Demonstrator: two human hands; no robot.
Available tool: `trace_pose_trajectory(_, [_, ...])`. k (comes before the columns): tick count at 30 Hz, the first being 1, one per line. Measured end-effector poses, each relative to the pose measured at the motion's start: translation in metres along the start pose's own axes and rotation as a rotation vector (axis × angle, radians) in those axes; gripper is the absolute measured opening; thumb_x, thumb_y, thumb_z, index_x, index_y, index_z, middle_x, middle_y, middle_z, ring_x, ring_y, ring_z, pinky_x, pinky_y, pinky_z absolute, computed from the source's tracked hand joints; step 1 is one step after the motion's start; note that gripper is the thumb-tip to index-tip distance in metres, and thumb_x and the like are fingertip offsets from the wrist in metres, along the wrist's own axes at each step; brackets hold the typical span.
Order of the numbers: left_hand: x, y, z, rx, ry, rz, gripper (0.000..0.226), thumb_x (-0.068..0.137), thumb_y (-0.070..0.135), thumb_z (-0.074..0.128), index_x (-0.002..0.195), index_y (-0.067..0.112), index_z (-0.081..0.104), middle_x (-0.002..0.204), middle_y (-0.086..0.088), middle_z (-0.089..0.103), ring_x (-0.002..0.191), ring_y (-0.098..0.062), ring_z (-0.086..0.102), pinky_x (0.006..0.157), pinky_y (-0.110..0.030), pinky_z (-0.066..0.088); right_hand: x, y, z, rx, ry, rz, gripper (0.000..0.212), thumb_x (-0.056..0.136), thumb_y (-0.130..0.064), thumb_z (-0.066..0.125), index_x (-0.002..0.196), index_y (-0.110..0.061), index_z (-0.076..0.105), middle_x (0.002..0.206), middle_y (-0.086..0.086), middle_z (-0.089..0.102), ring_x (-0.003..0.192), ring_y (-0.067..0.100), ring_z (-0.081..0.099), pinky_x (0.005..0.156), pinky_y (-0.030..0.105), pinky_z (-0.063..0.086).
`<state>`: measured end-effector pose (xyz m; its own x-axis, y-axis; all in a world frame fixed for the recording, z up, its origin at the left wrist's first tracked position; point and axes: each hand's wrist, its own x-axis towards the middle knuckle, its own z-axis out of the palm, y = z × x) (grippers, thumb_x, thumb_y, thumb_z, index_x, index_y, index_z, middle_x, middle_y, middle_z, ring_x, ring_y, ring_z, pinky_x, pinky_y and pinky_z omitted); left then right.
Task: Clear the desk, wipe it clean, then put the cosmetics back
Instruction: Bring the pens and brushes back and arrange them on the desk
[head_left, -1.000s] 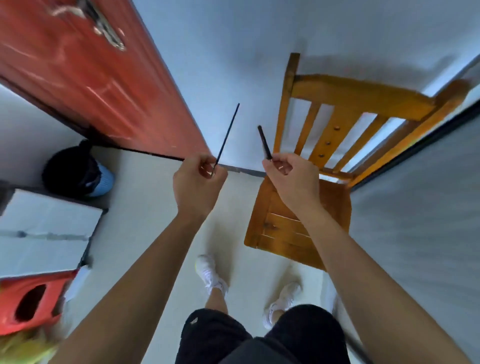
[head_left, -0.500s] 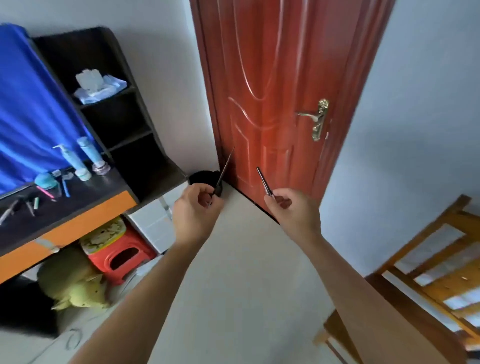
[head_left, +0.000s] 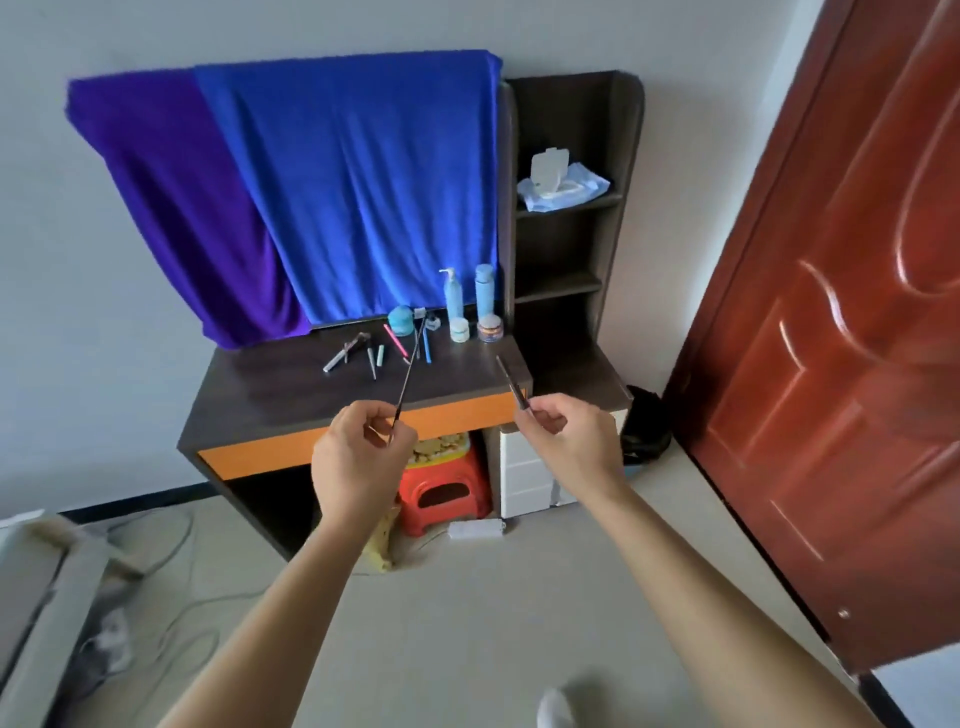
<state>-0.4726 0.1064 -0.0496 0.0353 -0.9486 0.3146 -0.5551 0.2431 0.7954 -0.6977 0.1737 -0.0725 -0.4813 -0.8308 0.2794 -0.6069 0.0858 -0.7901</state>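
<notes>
- The view has swung from the door round to the desk (head_left: 291, 400). The person now faces it but stands well apart from it.
- The left hand (head_left: 358, 457) keeps its thumb and forefinger pinched on the low end of a long thin stick (head_left: 408, 379). The right hand (head_left: 566, 441) pinches a short dark pencil (head_left: 511, 384) the same way.
- These two look like the last cosmetics being carried back, so the put-back step seems nearly finished.
- On the desk are two tall bottles (head_left: 453, 296), two small jars (head_left: 459, 330), one teal round case (head_left: 401, 319) and about six slim pens (head_left: 396, 343). The grey pens overlap.
- One wipes pack (head_left: 563, 187) sits on the shelf, and two towels (head_left: 363, 182) hang behind.
</notes>
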Motion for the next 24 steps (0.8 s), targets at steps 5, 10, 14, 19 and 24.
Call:
trace_pose_trajectory(5, [0.091, -0.057, 0.007, 0.045, 0.035, -0.065, 0.015, 0.074, 0.027, 0.072, 0.08, 0.037, 0.062, 0.073, 0.014, 0.065, 0.07, -0.002, 0.06, 0.062, -0.021, 0.042, 0.086, -0.013, 0.097, 0.077, -0.044, -0.054, 0.018, 0.086, -0.047, 0.071, 0.091, -0.03, 0.075, 0.073, -0.025, 0.066, 0.077, -0.005, 0.064, 0.062, 0.007, 0.045])
trace_pose_trajectory(10, [0.198, -0.088, 0.029, 0.08, 0.029, -0.167, 0.013, 0.075, 0.026, 0.073, 0.081, 0.035, 0.065, 0.071, 0.014, 0.066, 0.072, -0.004, 0.062, 0.063, -0.019, 0.04, 0.181, -0.017, 0.181, 0.159, -0.095, -0.02, 0.016, 0.086, -0.042, 0.073, 0.089, -0.027, 0.075, 0.071, -0.023, 0.067, 0.075, -0.006, 0.064, 0.064, 0.007, 0.045])
trace_pose_trajectory(14, [0.279, -0.102, 0.038, 0.104, 0.023, -0.195, 0.013, 0.073, 0.027, 0.072, 0.077, 0.037, 0.064, 0.072, 0.014, 0.066, 0.073, -0.003, 0.062, 0.066, -0.023, 0.042, 0.25, -0.028, 0.232, 0.172, -0.149, 0.039, 0.016, 0.084, -0.045, 0.074, 0.086, -0.029, 0.073, 0.073, -0.021, 0.069, 0.074, -0.003, 0.065, 0.071, 0.019, 0.052])
trace_pose_trajectory(19, [0.349, -0.134, 0.037, 0.1, 0.058, -0.229, 0.015, 0.073, 0.029, 0.072, 0.074, 0.04, 0.062, 0.069, 0.017, 0.066, 0.07, 0.004, 0.061, 0.063, -0.014, 0.038, 0.309, -0.049, 0.289, 0.124, -0.234, 0.037, 0.011, 0.085, -0.046, 0.072, 0.084, -0.035, 0.07, 0.074, -0.023, 0.068, 0.075, -0.004, 0.064, 0.072, 0.021, 0.053])
trace_pose_trajectory(24, [0.409, -0.193, 0.043, 0.098, -0.014, -0.287, 0.015, 0.073, 0.029, 0.072, 0.076, 0.04, 0.061, 0.069, 0.016, 0.067, 0.071, 0.001, 0.061, 0.063, -0.021, 0.041, 0.344, -0.058, 0.348, 0.047, -0.242, 0.081, 0.01, 0.083, -0.046, 0.072, 0.079, -0.041, 0.065, 0.071, -0.027, 0.066, 0.075, -0.007, 0.063, 0.066, 0.012, 0.047])
